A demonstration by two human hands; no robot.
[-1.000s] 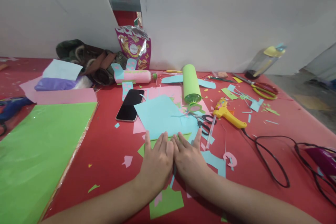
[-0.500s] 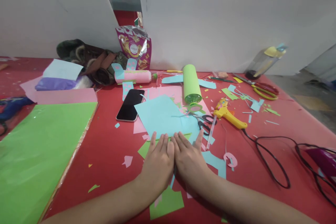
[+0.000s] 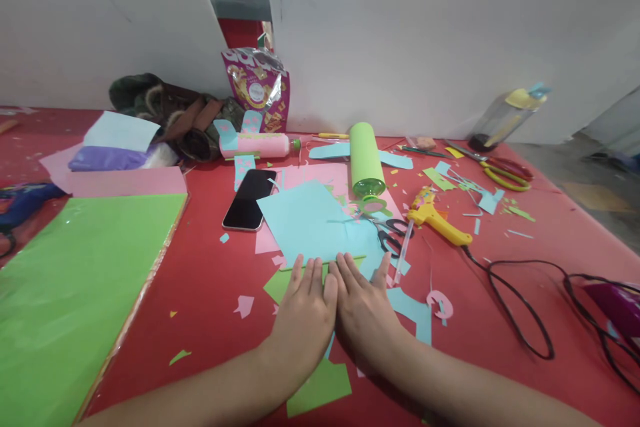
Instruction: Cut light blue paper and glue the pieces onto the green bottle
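Note:
My left hand [image 3: 306, 310] lies palm down with its fingers stretched forward over green paper [image 3: 278, 288]. Beside it, touching at the thumb side, my right hand [image 3: 364, 307] is flat too, its outer finger spread. A thin green strip [image 3: 324, 263] runs crosswise at the fingertips of both hands. Just beyond it a light blue sheet [image 3: 305, 220] lies over pink paper. What is under the palms is hidden. Black-handled scissors [image 3: 393, 230] rest to the right of the blue sheet. Behind lies a green paper-wrapped bottle [image 3: 365, 157] with blue wings.
A phone [image 3: 250, 200] lies left of the blue sheet, a green paper pack [image 3: 85, 280] at far left. On the right are a yellow glue gun [image 3: 440, 220] with a black cord [image 3: 515, 313], pliers [image 3: 505, 173] and paper scraps. A pink wrapped bottle [image 3: 263, 145] and a snack bag [image 3: 257, 90] stand behind.
Both hands have drawn back slightly toward me, so more of the green strip shows at the fingertips. The other things have stayed in place.

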